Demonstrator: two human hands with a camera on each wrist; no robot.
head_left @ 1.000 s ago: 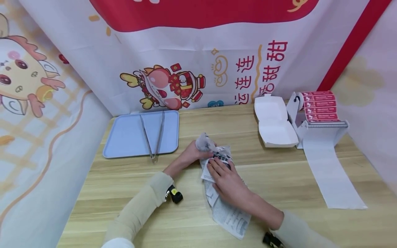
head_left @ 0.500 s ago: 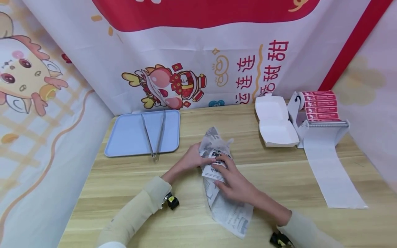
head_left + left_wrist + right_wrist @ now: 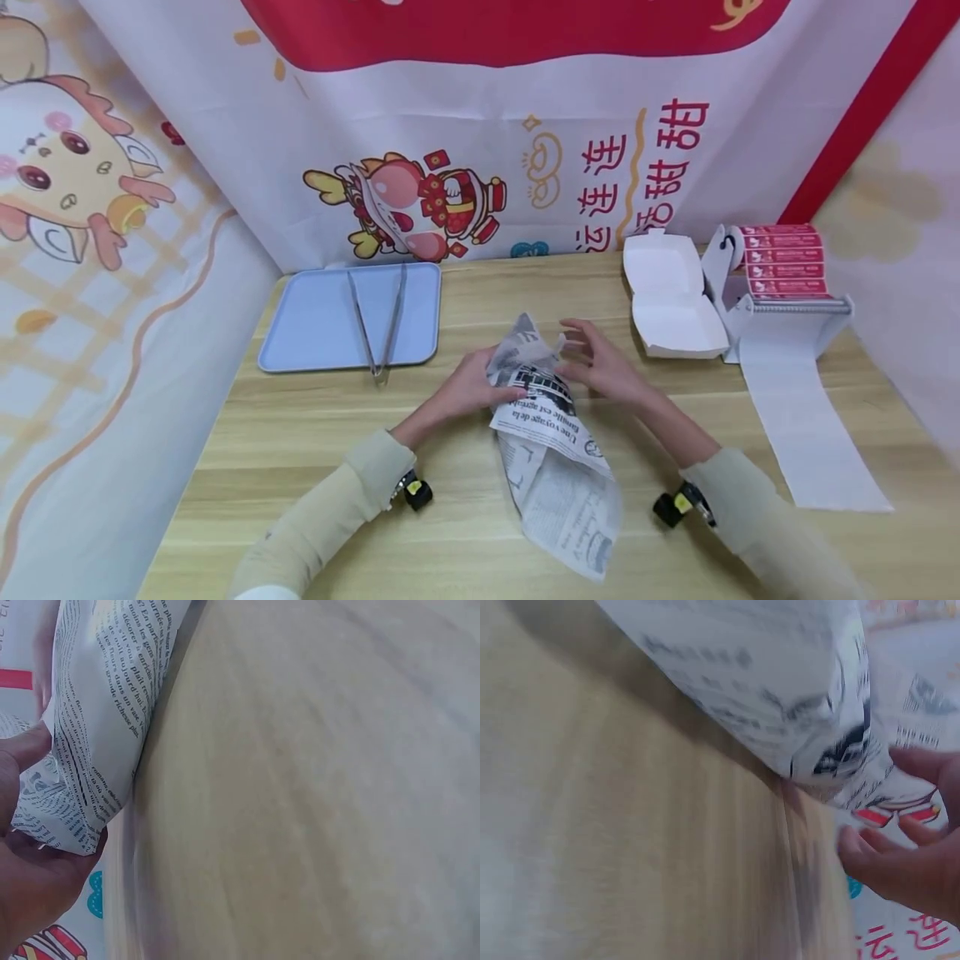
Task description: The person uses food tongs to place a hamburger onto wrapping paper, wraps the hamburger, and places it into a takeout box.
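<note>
At far left on a pale wooden table (image 3: 225, 500), a light blue tray (image 3: 311, 325) with metal tongs (image 3: 379, 371), spread in a V and just over its near edge. Next, the left hand (image 3: 474, 387), partly closed, thumb on top and fingers underneath, with a firm hold on the left side of a newspaper bundle (image 3: 543, 421). In the middle of the table, that bundle: grey-white, thin and crinkled, narrow and pointed at the far end, folded in overlapping layers, with a dark printed picture, bold upside-down lines including "Une voyage de la", and a loose, wide tail toward the person. At its upper right edge, the right hand (image 3: 606, 367), loosely curved with fingers apart; contact with the paper impossible to tell. Farther right, an open white box (image 3: 678, 321), then a dispenser (image 3: 797, 307) with a red label roll (image 3: 783, 262) and a long white strip (image 3: 810, 433).
</note>
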